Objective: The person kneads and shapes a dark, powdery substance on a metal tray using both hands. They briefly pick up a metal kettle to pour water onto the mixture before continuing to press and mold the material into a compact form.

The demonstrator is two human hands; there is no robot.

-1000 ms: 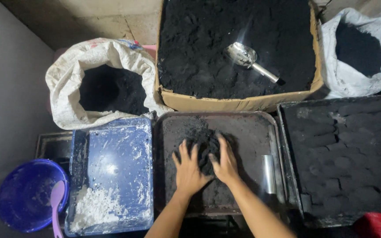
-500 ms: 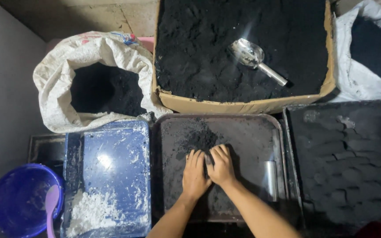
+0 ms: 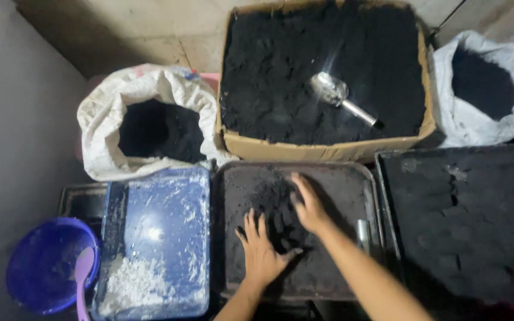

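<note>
Powder heap: loose black powder mound (image 3: 278, 208) lies in the middle of the dark rectangular metal tray (image 3: 340, 178), between the two hands and touching both.
Left hand: left hand (image 3: 261, 252) lies flat on the near side of the heap, fingers spread wide, palm down, gripping nothing.
Right hand: right hand (image 3: 308, 205) reaches over the far side of the heap, fingers extended and close together, pressed on the powder, holding nothing.
Tray edges: the heap sits closer to the tray's left rim than its right; a hard sideways sweep could likely push powder over that rim.
Left neighbour: blue rectangular plastic tray with white powder residue (image 3: 159, 238) stands just beside the dark tray, so spilled black powder would probably mix with the white pile (image 3: 129, 285).
Metal cylinder: small shiny metal tube (image 3: 362, 229) rests at the tray's right rim, just beside the right forearm; an arm movement could knock it.
Beyond: brown cardboard box of black powder (image 3: 322, 148) with a silver metal scoop (image 3: 337, 95) touches the tray's far rim; white woven sack (image 3: 150, 119) and second white sack (image 3: 483, 89) stand open, so raised dust could settle anywhere.
Right neighbour: black moulded tray (image 3: 471, 226) lies beside.
Corner: purple plastic bowl (image 3: 46, 267) stands well apart.
</note>
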